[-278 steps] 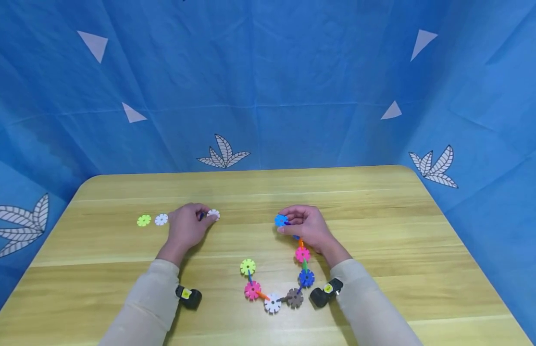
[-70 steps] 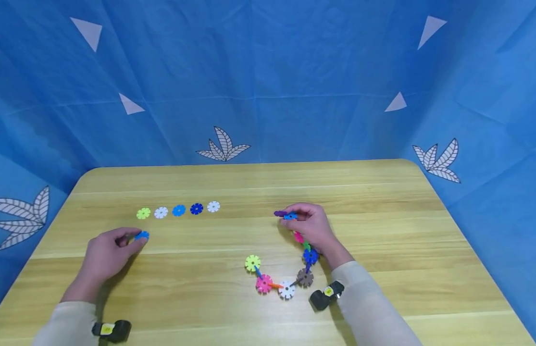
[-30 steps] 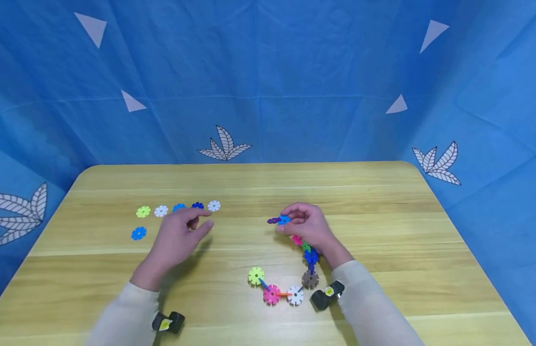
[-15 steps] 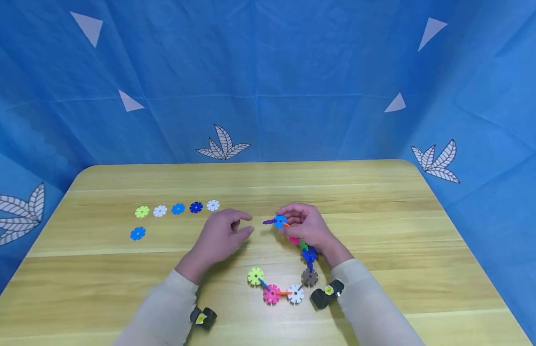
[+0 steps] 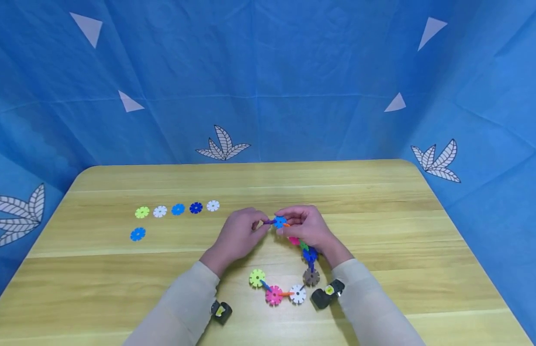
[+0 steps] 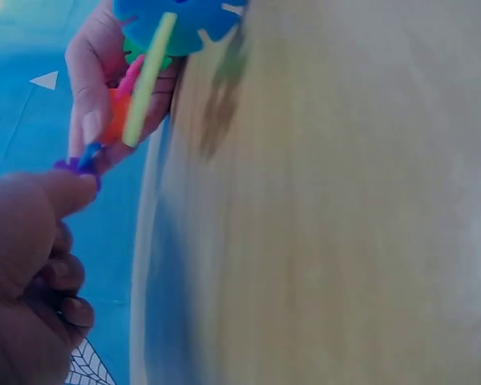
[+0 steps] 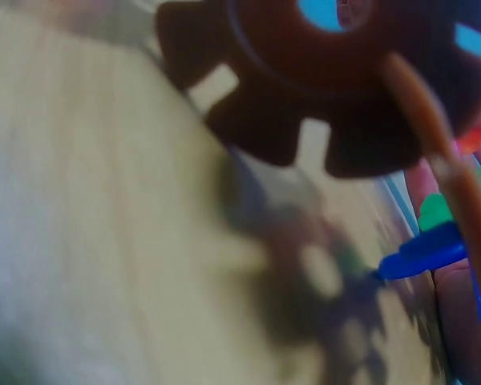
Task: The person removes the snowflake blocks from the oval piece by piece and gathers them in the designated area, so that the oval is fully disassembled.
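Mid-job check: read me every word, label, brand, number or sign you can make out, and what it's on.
No text can be read in any view.
Left yellow label, on the left wrist camera: too small.
Right yellow label, on the right wrist camera: too small.
Loose discs, joined discs: no lettering visible.
Blue cloth: printed leaves, no words seen.

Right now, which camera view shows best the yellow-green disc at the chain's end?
The head view: there the yellow-green disc faces the camera, so its notched outline and center hole show. The left wrist view shows it close, but nearly edge-on, as a narrow strip. The right wrist view does not show it.
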A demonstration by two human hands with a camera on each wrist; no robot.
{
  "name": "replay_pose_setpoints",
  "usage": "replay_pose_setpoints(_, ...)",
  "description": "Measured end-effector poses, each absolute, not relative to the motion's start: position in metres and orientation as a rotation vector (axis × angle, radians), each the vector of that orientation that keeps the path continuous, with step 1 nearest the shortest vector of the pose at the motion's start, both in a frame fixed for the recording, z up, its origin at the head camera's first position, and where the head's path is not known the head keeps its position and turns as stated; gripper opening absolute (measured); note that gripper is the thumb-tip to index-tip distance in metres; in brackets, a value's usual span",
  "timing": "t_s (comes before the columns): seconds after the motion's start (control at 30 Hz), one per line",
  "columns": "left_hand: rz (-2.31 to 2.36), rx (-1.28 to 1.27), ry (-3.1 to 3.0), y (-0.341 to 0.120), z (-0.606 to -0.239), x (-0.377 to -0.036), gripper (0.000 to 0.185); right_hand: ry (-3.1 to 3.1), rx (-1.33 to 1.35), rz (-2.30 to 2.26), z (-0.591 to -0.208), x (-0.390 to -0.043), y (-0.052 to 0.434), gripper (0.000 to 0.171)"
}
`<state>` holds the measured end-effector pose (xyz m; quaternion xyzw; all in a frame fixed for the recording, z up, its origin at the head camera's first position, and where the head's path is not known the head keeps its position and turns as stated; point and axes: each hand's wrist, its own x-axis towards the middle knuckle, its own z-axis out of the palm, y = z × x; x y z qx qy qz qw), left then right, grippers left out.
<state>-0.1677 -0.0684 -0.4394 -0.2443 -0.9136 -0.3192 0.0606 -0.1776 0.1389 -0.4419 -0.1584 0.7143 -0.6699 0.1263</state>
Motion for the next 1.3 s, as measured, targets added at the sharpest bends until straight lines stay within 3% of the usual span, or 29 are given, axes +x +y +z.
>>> replay_pose_setpoints(0.63,-1.054,-0.518,-2.692,-0.11,-0.443,-0.16,0.004,2.099,-0.438,-1.962,-0.446,-0.18,0.143,0.038)
replay_pose_setpoints(1.3,-1.061,-0.089,-2.744,-0.204,-0.441,-0.144,0.009,2.084,-0.39,-1.959,-0.444,-0.179,0.139,0.039)
